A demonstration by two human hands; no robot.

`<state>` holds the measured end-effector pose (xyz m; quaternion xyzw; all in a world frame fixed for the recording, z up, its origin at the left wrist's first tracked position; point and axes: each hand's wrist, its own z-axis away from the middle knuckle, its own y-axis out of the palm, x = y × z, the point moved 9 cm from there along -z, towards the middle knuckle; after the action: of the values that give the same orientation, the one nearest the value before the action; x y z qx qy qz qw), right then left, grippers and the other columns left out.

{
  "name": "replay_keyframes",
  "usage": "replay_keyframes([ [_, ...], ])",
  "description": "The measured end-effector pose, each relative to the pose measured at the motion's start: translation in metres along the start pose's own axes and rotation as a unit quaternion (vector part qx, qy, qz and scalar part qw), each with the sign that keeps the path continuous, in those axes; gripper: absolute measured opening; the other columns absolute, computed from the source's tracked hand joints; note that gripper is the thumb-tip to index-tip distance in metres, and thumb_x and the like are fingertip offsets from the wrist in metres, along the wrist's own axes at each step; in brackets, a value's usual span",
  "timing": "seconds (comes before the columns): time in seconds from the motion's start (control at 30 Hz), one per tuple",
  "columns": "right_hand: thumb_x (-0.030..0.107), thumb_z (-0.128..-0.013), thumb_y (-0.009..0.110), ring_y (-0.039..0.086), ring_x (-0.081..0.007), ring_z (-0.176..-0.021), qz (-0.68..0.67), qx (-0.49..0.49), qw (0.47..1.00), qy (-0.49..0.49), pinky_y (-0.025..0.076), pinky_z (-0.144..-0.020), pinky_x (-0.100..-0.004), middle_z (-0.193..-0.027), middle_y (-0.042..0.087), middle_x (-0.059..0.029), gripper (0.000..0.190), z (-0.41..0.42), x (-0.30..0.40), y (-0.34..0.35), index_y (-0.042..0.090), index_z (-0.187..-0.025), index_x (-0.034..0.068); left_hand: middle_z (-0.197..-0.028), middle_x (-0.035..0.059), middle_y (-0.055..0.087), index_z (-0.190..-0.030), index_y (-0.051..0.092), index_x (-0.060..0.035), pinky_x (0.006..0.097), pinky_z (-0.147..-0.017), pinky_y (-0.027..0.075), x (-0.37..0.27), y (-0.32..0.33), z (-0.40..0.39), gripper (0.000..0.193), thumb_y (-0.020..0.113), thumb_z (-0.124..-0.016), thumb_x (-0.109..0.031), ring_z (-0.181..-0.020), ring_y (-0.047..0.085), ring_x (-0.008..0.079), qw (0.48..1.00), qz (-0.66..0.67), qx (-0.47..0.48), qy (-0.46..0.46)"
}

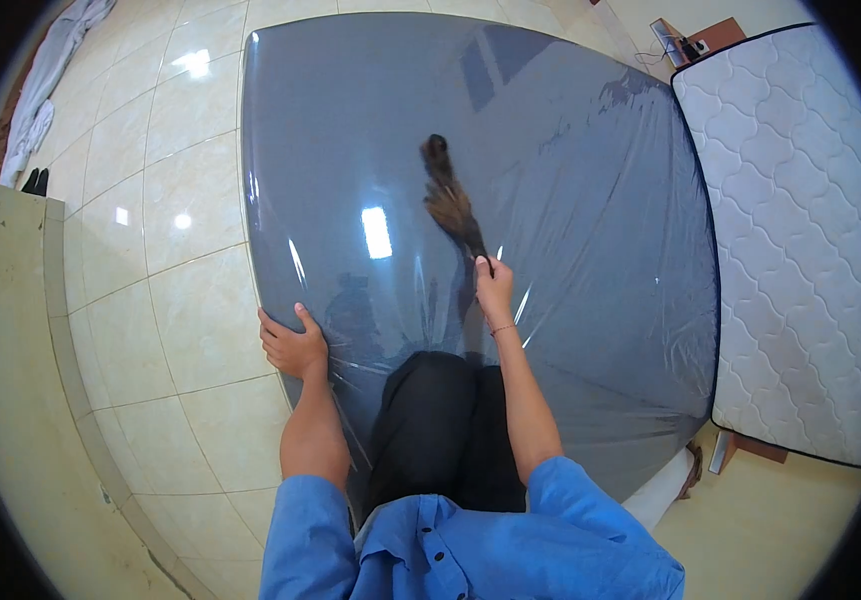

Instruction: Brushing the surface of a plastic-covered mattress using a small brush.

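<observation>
A large mattress (370, 135) in clear, glossy plastic film over a grey surface lies before me, and my knees in black trousers rest on it. My right hand (495, 285), with a thin band at its wrist, grips the thin handle end of a brown feather duster (451, 206). The duster's dark feathers reach away from me over the middle of the mattress and look slightly blurred. My left hand (294, 341) lies spread on the mattress's left edge with nothing held in it. Creases run through the film on the right side.
At the right, a white quilted mattress (783, 225) with black piping leans or lies against the grey one. Behind it is a reddish-brown board (715, 39) with a plug and cable. Tiled floor (190, 315) and a low wall (6, 337) run along the left; white cloth (55, 82) lies at the upper left.
</observation>
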<state>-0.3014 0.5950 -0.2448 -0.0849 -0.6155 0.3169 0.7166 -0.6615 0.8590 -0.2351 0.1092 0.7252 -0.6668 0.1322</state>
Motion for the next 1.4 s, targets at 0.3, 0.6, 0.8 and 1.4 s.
replay_keyframes([
  [0.3,0.023,-0.098,0.058,0.063,-0.0358,-0.071,0.028,-0.081,0.996,-0.021,0.048,-0.071,-0.0443,-0.077,0.066,-0.0234,0.029,-0.001,0.017,0.0,0.067,-0.095,-0.005,-0.13,0.0158,0.059,-0.147,0.045,-0.0085,0.0482,-0.096,0.046,0.004,-0.001,0.0,0.073,0.06,-0.092,-0.055,-0.117,0.058,0.0351,1.0,-0.003,-0.009,0.008],
  [0.6,0.023,-0.098,0.06,0.067,-0.0322,-0.082,-0.035,-0.082,0.996,0.018,0.05,-0.078,-0.0415,-0.087,0.071,-0.0196,0.03,-0.024,0.016,0.024,0.069,-0.103,-0.005,-0.13,0.0159,0.059,-0.148,0.045,-0.0083,0.0487,-0.095,0.046,0.003,0.0,0.001,0.073,0.059,-0.092,-0.054,-0.116,0.058,0.0354,1.0,0.006,-0.012,0.011],
  [0.8,0.02,-0.098,0.058,0.065,-0.0293,-0.077,0.004,-0.05,0.998,0.032,0.05,-0.075,-0.0398,-0.082,0.069,-0.0193,0.028,-0.034,0.033,0.042,0.068,-0.097,-0.007,-0.131,0.0158,0.059,-0.149,0.043,-0.0083,0.0489,-0.095,0.046,0.007,-0.004,-0.002,0.075,0.06,-0.092,-0.053,-0.116,0.058,0.0357,1.0,-0.001,0.007,0.001],
  [1.4,0.015,-0.096,0.051,0.067,-0.0476,-0.095,0.089,-0.059,0.984,-0.144,0.051,-0.085,-0.0509,-0.101,0.069,-0.0318,0.037,-0.087,0.114,0.084,0.063,-0.12,-0.011,-0.132,0.0162,0.057,-0.149,0.043,-0.0078,0.0486,-0.1,0.044,-0.001,-0.001,0.001,0.075,0.061,-0.089,-0.049,-0.12,0.056,0.0367,1.0,0.007,0.025,-0.007],
])
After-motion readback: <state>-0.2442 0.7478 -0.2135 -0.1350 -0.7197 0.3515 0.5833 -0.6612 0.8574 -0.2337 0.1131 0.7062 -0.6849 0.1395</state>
